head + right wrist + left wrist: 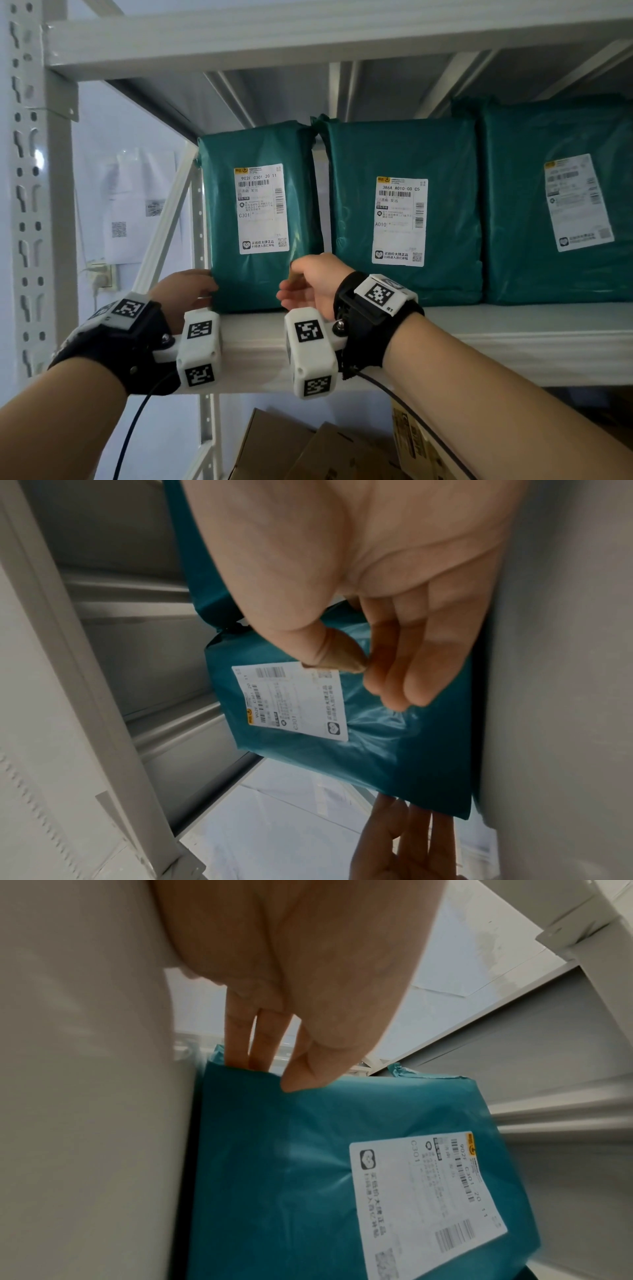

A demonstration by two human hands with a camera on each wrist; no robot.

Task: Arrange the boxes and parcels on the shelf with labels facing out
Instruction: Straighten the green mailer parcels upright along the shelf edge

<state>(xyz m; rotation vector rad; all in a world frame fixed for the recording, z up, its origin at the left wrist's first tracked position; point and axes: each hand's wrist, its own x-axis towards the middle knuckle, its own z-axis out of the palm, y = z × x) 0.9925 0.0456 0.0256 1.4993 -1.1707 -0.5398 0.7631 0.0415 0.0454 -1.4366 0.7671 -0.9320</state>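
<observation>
Parcels counted three, teal, upright on one shelf [479,329], three labels [262,209] facing out: leftmost parcel [221,192], middle parcel [356,205], rightmost parcel [513,222]. The left hand [186,291] pinched the leftmost parcel's lower left edge; the right hand [313,284] hung before its lower right, fingers loosely curled, empty.

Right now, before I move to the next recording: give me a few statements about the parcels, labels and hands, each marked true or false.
1. The C301 parcel, A010 parcel and a third parcel stand on the shelf: true.
2. The C301 parcel is the middle one: false, it is leftmost.
3. The left hand grips the C301 parcel's left edge: true.
4. The A010 parcel's label faces the wall: false, it faces out.
5. Cardboard boxes lie below the shelf: true.
</observation>
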